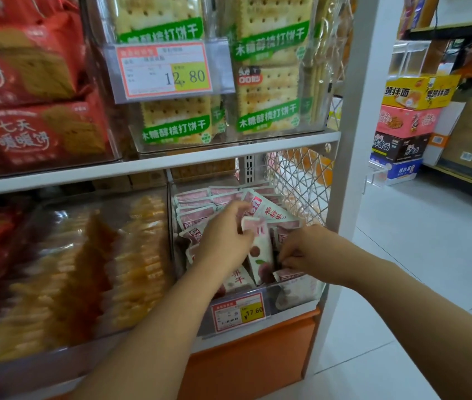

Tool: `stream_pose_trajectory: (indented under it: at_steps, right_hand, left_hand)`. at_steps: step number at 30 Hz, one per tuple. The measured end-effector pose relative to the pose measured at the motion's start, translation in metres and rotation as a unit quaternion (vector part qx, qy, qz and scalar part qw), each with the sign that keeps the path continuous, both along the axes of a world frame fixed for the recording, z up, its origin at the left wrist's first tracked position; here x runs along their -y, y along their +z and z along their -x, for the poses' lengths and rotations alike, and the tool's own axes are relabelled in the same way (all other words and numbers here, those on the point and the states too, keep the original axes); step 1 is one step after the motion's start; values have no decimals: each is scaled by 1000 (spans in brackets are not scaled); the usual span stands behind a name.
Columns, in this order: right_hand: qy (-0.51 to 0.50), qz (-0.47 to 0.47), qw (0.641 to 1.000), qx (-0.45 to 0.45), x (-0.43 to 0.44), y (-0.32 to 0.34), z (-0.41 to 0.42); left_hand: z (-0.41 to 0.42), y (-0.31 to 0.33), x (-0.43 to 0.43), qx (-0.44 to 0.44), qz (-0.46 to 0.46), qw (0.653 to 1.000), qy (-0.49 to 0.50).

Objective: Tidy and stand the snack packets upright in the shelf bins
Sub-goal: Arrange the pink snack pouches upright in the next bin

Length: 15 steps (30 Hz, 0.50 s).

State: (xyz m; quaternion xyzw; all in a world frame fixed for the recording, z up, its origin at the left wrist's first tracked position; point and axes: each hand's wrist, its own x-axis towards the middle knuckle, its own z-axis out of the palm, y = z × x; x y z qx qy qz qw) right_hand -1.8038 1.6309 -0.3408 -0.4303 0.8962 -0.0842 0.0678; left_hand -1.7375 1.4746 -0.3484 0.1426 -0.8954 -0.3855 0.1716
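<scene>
A clear bin point(298, 295) on the lower shelf holds several pink-and-white snack packets point(200, 202). Those at the back stand in rows; those at the front lie tilted and jumbled. My left hand point(223, 235) reaches into the bin and grips the top of a white packet printed with red fruit point(260, 255), which stands nearly upright. My right hand point(301, 249) is just right of it, fingers curled and pinching the edge of a packet point(288, 274) near the bin's front right corner.
A price tag reading 17.60 point(239, 311) hangs on the bin front. A bin of yellow and brown packets point(84, 272) sits to the left. Cracker packs point(266, 90) fill the shelf above. A white post point(356, 140) and wire mesh point(301, 180) bound the right side.
</scene>
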Motion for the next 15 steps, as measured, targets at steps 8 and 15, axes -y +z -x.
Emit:
stream_pose_trajectory:
  at_steps: [8, 15]
  right_hand:
    - [-11, 118, 993, -19, 9, 16, -17]
    - [-26, 119, 988, 92, 66, -1, -29]
  left_hand:
    - [-52, 32, 54, -211, -264, 936, 100]
    - [-81, 31, 63, -254, -415, 862, 140]
